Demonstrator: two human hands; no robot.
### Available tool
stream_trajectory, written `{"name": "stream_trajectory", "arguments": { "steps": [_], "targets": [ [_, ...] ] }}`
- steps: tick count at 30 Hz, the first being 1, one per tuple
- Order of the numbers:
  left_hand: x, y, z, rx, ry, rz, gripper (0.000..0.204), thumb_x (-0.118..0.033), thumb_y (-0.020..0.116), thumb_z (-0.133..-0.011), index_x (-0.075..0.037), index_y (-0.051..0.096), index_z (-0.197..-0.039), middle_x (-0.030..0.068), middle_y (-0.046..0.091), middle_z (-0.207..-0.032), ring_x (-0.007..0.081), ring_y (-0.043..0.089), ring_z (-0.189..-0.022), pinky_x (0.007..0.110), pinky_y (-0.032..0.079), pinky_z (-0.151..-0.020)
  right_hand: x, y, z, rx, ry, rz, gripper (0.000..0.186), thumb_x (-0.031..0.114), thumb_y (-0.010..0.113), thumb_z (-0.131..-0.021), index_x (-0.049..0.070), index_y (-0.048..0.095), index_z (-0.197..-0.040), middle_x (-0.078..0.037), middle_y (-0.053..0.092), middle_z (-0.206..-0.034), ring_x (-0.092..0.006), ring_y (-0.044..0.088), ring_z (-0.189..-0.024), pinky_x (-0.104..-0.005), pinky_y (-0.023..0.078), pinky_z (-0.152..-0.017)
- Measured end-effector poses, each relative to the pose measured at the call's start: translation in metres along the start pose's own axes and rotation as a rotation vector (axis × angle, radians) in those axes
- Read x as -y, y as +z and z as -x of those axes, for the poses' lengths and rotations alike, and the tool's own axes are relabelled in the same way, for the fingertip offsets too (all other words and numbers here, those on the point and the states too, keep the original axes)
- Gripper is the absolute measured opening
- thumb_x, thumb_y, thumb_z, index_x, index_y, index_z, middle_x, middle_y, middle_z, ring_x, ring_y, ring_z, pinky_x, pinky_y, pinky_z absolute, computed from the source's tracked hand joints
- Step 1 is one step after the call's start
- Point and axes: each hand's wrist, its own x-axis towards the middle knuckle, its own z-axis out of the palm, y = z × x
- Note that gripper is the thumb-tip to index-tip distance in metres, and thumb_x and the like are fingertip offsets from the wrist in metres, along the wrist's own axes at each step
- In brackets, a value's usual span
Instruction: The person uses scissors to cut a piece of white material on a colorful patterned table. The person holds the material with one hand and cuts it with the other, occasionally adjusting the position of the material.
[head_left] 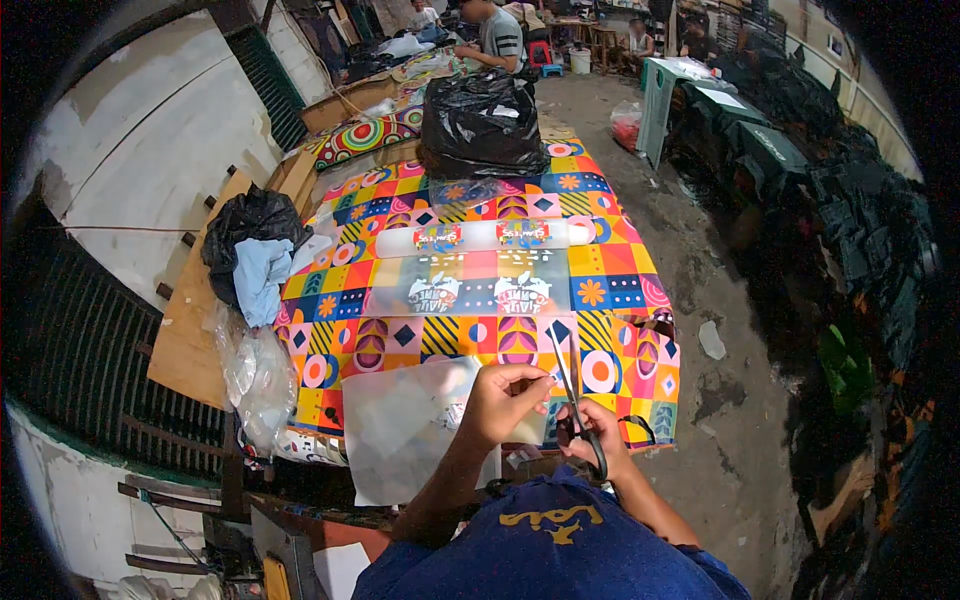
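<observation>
In the head view my left hand [505,405] is pinched at the fingertips around something small and pale, too small to make out, beside the scissor blades. Black-handled scissors [567,395] point away from me, slightly apart at the tips, held in my right hand [598,435]. Beneath both hands is a table with a colourful patterned cover [638,390]. A translucent sheet [390,420] lies below and left of my left hand. Farther up lie a clear sheet with white printed designs [395,295] and a long translucent roll with coloured printed bands [470,237].
A black plastic bundle [480,125] sits at the table's far end. Black bag, blue cloth [258,280] and crumpled clear plastic [255,385] lie along the left. A concrete aisle [715,400] runs right, beside dark draped stacks [780,150]. Several people [495,50] are farther back.
</observation>
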Motion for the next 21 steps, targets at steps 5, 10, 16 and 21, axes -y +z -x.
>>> {"name": "stream_trajectory", "arguments": {
  "steps": [5, 10, 16, 21],
  "targets": [
    [0.002, 0.002, 0.002, 0.001, -0.001, -0.020, 0.011, -0.001, 0.060, -0.085, 0.007, 0.063, -0.092, 0.0062, 0.063, -0.073, 0.0093, 0.058, -0.062, 0.023, 0.048, -0.058, 0.019, 0.008, -0.002, 0.036, -0.017, 0.066, 0.038, 0.018, 0.073, -0.077, 0.002, 0.051, -0.104, 0.002, 0.052, -0.073, -0.0061, 0.048, -0.066, -0.0203, 0.037, -0.061],
    [0.004, 0.005, 0.003, -0.011, -0.005, -0.017, 0.011, -0.001, 0.060, -0.086, 0.007, 0.063, -0.092, 0.0058, 0.062, -0.073, 0.0090, 0.057, -0.062, 0.022, 0.048, -0.057, 0.011, 0.004, -0.002, 0.036, -0.031, 0.051, 0.039, 0.018, 0.074, -0.076, 0.002, 0.051, -0.103, 0.002, 0.052, -0.072, -0.0057, 0.047, -0.066, -0.0200, 0.036, -0.059],
    [0.007, 0.005, 0.004, -0.012, 0.002, -0.008, 0.010, -0.003, 0.060, -0.086, 0.006, 0.064, -0.090, 0.0053, 0.062, -0.072, 0.0087, 0.057, -0.061, 0.022, 0.048, -0.057, 0.013, 0.007, -0.003, 0.027, -0.050, 0.065, 0.039, 0.018, 0.074, -0.076, 0.002, 0.050, -0.103, 0.002, 0.051, -0.072, -0.0056, 0.046, -0.065, -0.0201, 0.036, -0.059],
    [0.008, 0.007, 0.004, -0.026, 0.002, -0.010, 0.011, -0.004, 0.061, -0.085, 0.007, 0.063, -0.089, 0.0058, 0.063, -0.072, 0.0079, 0.058, -0.061, 0.022, 0.049, -0.055, 0.013, 0.007, -0.004, 0.024, -0.075, 0.083, 0.038, 0.016, 0.072, -0.076, 0.001, 0.050, -0.103, 0.001, 0.049, -0.072, -0.0059, 0.045, -0.065, -0.0206, 0.035, -0.059]
  ]
}}
